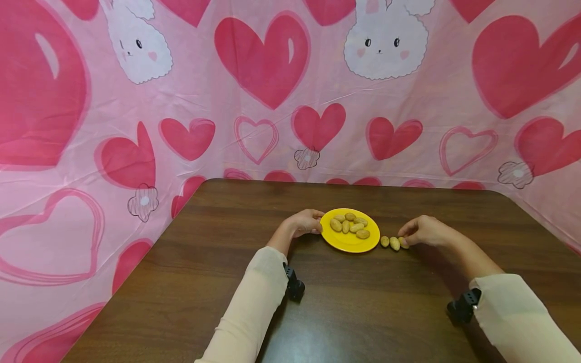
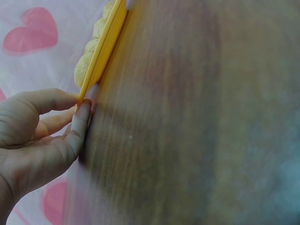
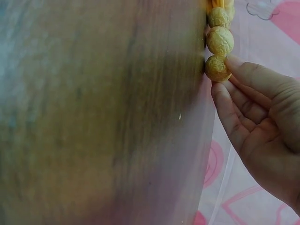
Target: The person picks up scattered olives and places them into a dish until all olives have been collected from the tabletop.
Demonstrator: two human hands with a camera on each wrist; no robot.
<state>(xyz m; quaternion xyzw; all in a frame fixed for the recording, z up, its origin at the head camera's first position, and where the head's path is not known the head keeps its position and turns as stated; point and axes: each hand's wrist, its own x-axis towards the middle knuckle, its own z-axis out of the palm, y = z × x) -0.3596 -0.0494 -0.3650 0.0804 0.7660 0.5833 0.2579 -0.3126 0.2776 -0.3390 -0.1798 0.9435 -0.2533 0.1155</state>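
Three pale tan, ridged, oval nuts [image 1: 394, 242] lie in a short row on the dark brown wooden table [image 1: 363, 312], just to the right of the round yellow plastic plate [image 1: 349, 243], and the nearest-to-hand one, at the row's right end [image 3: 217, 69], is the one in play. The right hand [image 1: 424, 231] comes at it with curled fingers, thumb and fingertips [image 3: 233, 62] closing on that end nut in a light pinch; the wrist view shows the tips touching it, though whether it is lifted off the wood I cannot tell. My read: a good grip here takes the nut across its narrow middle, since it is small, hard and likely to roll or skid into its two neighbours if nudged from one side. Over on the other side, the left hand [image 1: 305, 222] steadies the plate, thumb and curled fingertips [image 2: 83, 112] pressed against its left rim. That bracing looks wise, because a light plate could slide on smooth wood. Five more of the same nuts [image 1: 349, 225] sit heaped on the plate's far half, leaving bare yellow at the near edge. Behind the table hangs a pink fabric backdrop printed with red hearts and white rabbits [image 1: 272, 101].
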